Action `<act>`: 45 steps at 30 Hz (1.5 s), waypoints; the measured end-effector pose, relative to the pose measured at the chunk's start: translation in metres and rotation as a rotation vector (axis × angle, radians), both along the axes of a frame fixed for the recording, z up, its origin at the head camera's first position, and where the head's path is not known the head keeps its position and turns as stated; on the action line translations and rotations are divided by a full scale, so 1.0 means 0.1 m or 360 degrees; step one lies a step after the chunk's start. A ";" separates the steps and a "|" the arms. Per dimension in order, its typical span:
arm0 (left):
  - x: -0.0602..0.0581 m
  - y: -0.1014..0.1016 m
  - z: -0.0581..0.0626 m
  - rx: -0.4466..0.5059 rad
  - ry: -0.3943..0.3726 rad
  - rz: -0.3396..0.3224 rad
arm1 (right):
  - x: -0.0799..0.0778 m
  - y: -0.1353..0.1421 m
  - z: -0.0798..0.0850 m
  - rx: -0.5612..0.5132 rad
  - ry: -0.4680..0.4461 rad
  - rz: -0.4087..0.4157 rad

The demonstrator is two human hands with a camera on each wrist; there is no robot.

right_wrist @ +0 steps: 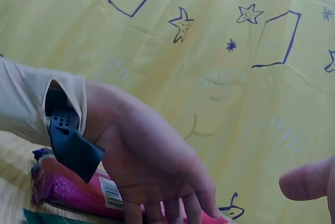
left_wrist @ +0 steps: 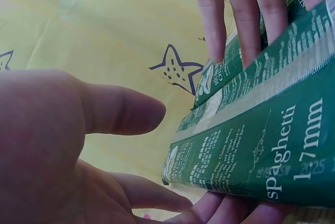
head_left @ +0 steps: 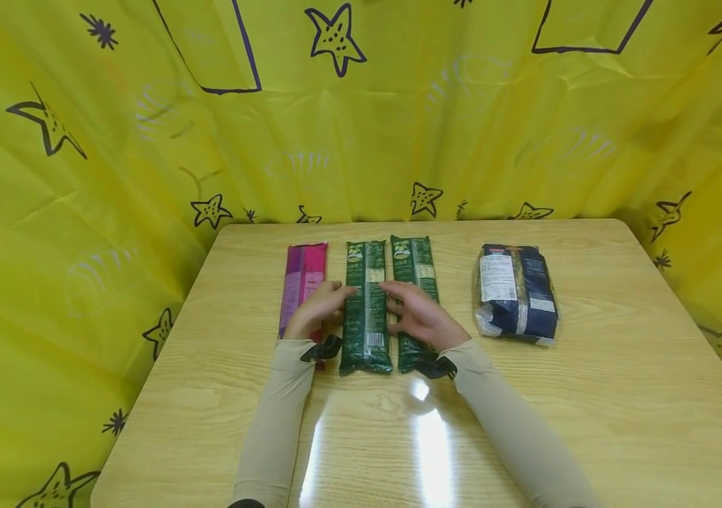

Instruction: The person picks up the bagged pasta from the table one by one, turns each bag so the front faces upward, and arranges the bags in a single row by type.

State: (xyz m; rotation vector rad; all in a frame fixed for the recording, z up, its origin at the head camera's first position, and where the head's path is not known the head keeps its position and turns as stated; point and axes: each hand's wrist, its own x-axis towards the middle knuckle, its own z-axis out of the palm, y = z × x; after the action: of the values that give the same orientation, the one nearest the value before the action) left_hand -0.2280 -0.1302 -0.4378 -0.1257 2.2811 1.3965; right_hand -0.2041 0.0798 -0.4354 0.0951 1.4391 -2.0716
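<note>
Item one: long, flat green plastic packet of spaghetti (head_left: 366, 314), back seam upward, lettered "spaghetti 1.7mm" in white; lies lengthwise on a pale wood-grain table (head_left: 202, 409), between the two hands.

Left hand (head_left: 314, 310): at the packet's left long edge. Thumb straight, held apart from the film in the left wrist view; the other fingers extended and loose, reaching in at that edge, their tips partly hidden by the packet. No clenching seen.

Right hand (head_left: 421, 316): at the packet's right long edge, arched over the neighbouring packet. Fingers released and nearly straight, side by side, pointing down at the edge; whether every tip touches the film cannot be told.

Item two: matching green plastic packet (head_left: 415, 262), just beside item one on the right, roughly parallel, partly covered by the right hand.

Item three: slim pink-and-purple plastic packet (head_left: 302, 271), to the left of item one, its lower part behind the left hand.

Item four: broad dark-blue bag with a white label (head_left: 518, 296), well apart on the right.

Worn: beige sleeves (head_left: 272, 430) on both arms; black straps (head_left: 323, 349) at the wrists.

Backdrop: yellow curtain (head_left: 361, 134) printed with dark starfish outlines.
</note>
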 end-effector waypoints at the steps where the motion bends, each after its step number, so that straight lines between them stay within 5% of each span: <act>1: 0.00 0.00 0.00 0.0017 -0.0005 0.0001 | 0.00 0.00 0.00 -0.0009 -0.0007 -0.0004; 13: -0.01 0.01 0.02 0.0151 -0.0054 0.0053 | -0.02 0.01 0.00 -0.0046 -0.0097 -0.0017; 26: 0.02 0.00 0.02 0.0368 -0.0108 -0.0014 | 0.00 0.00 -0.06 -0.0101 -0.0135 -0.0003; 45: -0.03 -0.06 0.07 0.0456 -0.0124 -0.0010 | -0.04 0.01 -0.04 -0.0207 -0.0154 0.0003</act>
State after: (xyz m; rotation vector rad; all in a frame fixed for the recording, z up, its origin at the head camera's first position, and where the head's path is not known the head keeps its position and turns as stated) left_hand -0.2314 -0.1360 -0.4309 -0.0798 1.9933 1.6666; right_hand -0.2077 0.0804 -0.4392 0.1394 1.2439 -2.1233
